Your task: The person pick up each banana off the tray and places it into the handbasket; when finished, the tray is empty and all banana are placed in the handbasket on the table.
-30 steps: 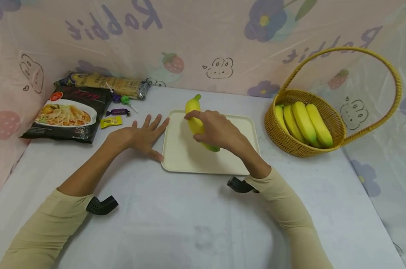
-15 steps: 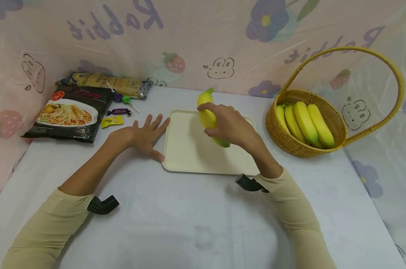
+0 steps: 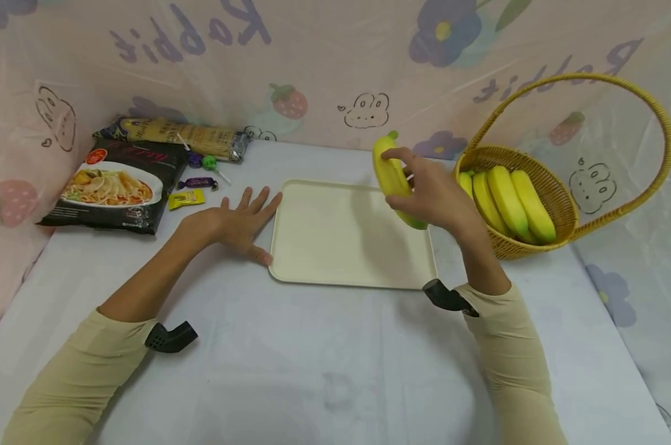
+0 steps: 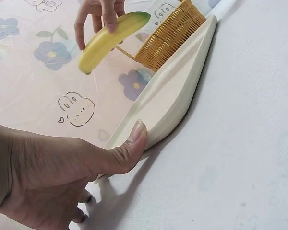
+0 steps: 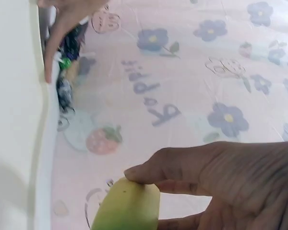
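Note:
My right hand point(image 3: 435, 188) holds a yellow banana point(image 3: 390, 174) with green ends, pinched between thumb and fingers. The left wrist view shows this banana point(image 4: 110, 40) raised clear above the cream rectangular tray point(image 3: 335, 238). At the tray's left edge lies my left hand point(image 3: 238, 225), fingers spread on the table. Its thumb point(image 4: 137, 134) touches the tray rim in the left wrist view. Just right of my right hand stands a woven basket point(image 3: 513, 250) with a tall hoop handle, and several bananas point(image 3: 508, 201) lie inside it.
At the back left lie a black noodle packet point(image 3: 113, 185), a long bag of dried noodles point(image 3: 185, 137), two lollipops point(image 3: 209, 162), a purple wrapped candy point(image 3: 198, 183) and a yellow one point(image 3: 186, 199). A printed curtain point(image 3: 324, 62) hangs behind the table.
My right hand has carried the banana rightward and upward from over the tray's middle toward the basket. The left hand stays at the tray's edge.

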Available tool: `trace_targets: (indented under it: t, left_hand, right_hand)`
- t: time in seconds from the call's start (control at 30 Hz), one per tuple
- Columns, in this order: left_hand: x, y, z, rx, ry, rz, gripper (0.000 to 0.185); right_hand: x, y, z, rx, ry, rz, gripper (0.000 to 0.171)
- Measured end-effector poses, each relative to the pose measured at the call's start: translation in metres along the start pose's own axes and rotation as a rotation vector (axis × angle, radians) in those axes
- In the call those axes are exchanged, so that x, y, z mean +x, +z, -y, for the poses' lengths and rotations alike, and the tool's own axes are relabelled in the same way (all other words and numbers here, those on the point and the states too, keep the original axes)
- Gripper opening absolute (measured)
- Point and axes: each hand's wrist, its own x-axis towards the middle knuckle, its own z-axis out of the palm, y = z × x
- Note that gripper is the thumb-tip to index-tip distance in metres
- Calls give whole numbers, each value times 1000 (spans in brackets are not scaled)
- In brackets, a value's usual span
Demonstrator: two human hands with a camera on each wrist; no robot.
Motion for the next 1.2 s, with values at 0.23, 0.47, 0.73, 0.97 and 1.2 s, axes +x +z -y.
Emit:
trace_targets:
  t: [0.23, 0.47, 0.73, 0.97, 1.2]
  left_hand:
    - [0, -1, 1, -8, 1, 6, 132]
    - [1, -1, 1, -6, 1, 6, 132]
    - [0, -1, 1, -15, 2, 6, 132]
    - [-1, 0, 2, -13, -1, 9, 133]
    - [-1, -1, 0, -13, 3, 3, 133]
  right_hand:
    - [-14, -36, -24, -55, 108, -106, 68]
    - [-26, -57, -59, -46, 213, -114, 72]
    - [-29, -59, -91, -124, 346, -138, 72]
    - [-16, -49, -111, -142, 420, -60, 71]
    - [-12, -42, -125, -168, 422, -56, 66]
